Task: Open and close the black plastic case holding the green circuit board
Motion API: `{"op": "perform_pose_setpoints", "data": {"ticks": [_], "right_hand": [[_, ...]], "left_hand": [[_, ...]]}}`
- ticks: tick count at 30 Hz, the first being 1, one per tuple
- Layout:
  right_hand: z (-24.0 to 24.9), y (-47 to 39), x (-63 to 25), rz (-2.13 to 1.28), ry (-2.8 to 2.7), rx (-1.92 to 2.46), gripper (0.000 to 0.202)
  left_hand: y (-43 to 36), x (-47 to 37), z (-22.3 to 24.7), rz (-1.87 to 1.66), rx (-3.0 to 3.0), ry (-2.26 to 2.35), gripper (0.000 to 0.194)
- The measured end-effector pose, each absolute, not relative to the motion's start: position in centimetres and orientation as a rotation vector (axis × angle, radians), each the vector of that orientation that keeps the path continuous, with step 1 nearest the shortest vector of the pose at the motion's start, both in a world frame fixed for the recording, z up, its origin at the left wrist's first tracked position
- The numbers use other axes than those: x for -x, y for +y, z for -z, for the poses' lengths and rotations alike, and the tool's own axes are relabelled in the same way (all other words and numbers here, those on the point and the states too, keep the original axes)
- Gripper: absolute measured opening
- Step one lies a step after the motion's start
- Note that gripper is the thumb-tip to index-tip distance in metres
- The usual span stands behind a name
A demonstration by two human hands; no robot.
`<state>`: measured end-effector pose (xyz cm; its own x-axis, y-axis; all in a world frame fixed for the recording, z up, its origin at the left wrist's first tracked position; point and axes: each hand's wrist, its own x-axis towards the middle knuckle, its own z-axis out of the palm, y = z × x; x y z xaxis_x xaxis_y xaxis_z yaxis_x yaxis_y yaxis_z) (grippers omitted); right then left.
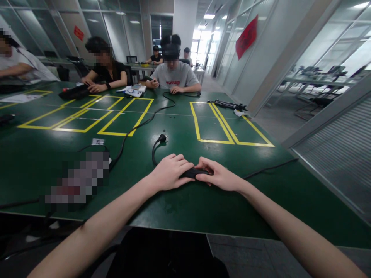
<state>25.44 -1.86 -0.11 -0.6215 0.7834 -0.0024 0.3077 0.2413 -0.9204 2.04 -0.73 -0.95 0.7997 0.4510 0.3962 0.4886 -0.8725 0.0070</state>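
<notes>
over my remote feed, i had the black block (189, 173) just below centre frame, left hand (169, 172) wrapped over one end, fingers together, right hand (218, 175) pinching the other. i judged it a two-handed gripping step; the next move called for slack in the plug cord (153, 153).

The green tabletop (203, 210) bears yellow tape outlines (216, 141), a black plug (162, 138) mid-table, a blurred object (84, 175) near left and slender black gear (227, 105) far right.
</notes>
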Motion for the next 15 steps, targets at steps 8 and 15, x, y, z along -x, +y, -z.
{"op": "perform_pose_setpoints", "data": {"ticks": [8, 15], "right_hand": [[-1.6, 3.5, -34.6, -0.577, -1.497, 1.407, 0.058], [-0.2, 3.9, -44.5, 0.131, -1.158, 1.806, 0.036]], "left_hand": [[-0.6, -1.6, 1.0, 0.803, 2.900, -0.767, 0.034], [-0.4, -1.8, 1.5, 0.713, 3.023, -0.826, 0.024]]}}
